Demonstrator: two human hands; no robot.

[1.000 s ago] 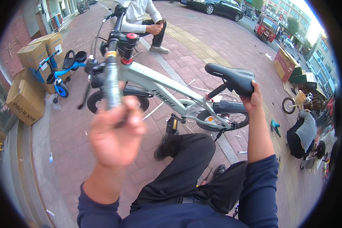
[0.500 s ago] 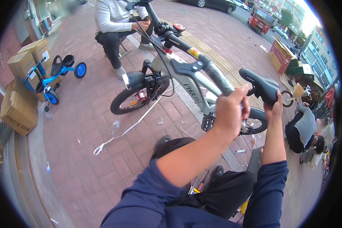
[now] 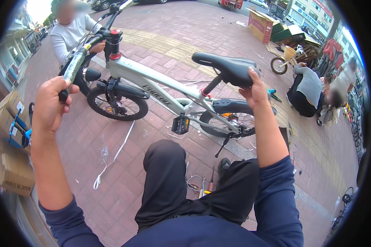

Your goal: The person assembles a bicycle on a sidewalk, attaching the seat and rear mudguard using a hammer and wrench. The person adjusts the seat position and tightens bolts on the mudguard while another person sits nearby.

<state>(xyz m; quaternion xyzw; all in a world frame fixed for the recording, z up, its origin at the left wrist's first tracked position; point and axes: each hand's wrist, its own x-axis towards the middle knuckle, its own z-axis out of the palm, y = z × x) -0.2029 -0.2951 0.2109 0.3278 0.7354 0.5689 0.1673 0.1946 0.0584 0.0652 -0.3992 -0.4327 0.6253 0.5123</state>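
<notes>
A pale grey bicycle (image 3: 136,78) stands side-on before me, its front wheel (image 3: 118,103) at left and its rear wheel (image 3: 226,123) at right. My left hand (image 3: 49,101) is closed on the black end of the handlebar (image 3: 74,66), which has a clear wrapping. My right hand (image 3: 256,92) grips the back of the black saddle (image 3: 224,64), thumb on its side; the fingers beneath are partly hidden. Below the frame hang a black pedal (image 3: 180,124) and a kickstand (image 3: 223,145).
Hand tools (image 3: 203,187) lie between my legs. A white strap (image 3: 115,158) trails over the brick paving. A seated person (image 3: 68,39) faces the handlebar. Cardboard boxes (image 3: 13,168) stand at left; more boxes (image 3: 261,26), a small bicycle (image 3: 280,64) and crouching people (image 3: 307,88) are at right.
My left hand and the handlebar end have swung left, away from the saddle. The bicycle now appears more side-on, and the view has shifted. My right hand keeps its hold on the saddle.
</notes>
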